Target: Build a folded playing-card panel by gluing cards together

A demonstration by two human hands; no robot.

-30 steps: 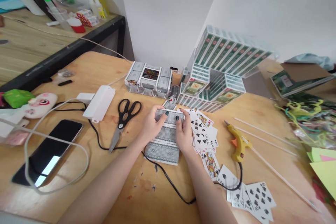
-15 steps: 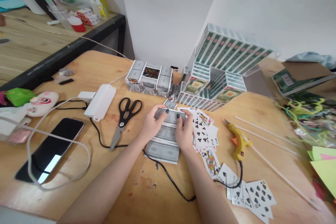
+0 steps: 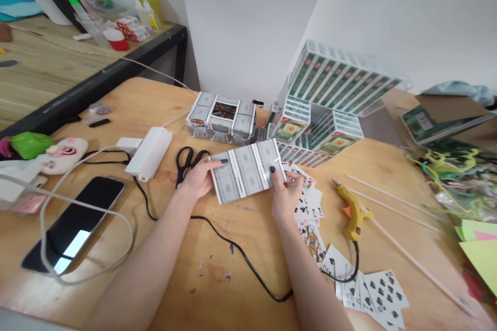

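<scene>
A panel of three joined playing cards (image 3: 248,169), grey backs facing up, is held over the table. My left hand (image 3: 199,177) grips its left end, thumb on top. At the right end my right hand (image 3: 286,191) pinches it, thumb on the card face and fingers behind. Just beyond stands a box built of playing cards (image 3: 222,118) with an opening in its top. Black scissors (image 3: 184,163) lie partly hidden behind my left hand. Loose face-up cards (image 3: 310,207) are spread beside my right hand.
A yellow glue gun (image 3: 354,213) and white glue sticks (image 3: 415,261) lie at right. Stacked green card boxes (image 3: 341,80) stand at the back. A black cable (image 3: 240,253) crosses the table in front. Further left are a phone (image 3: 77,222) and a white power strip (image 3: 149,152).
The card panel has been lifted and turned from lengthwise to crosswise, now tilted. My left hand moved left and down, covering part of the scissors; my right hand moved slightly right.
</scene>
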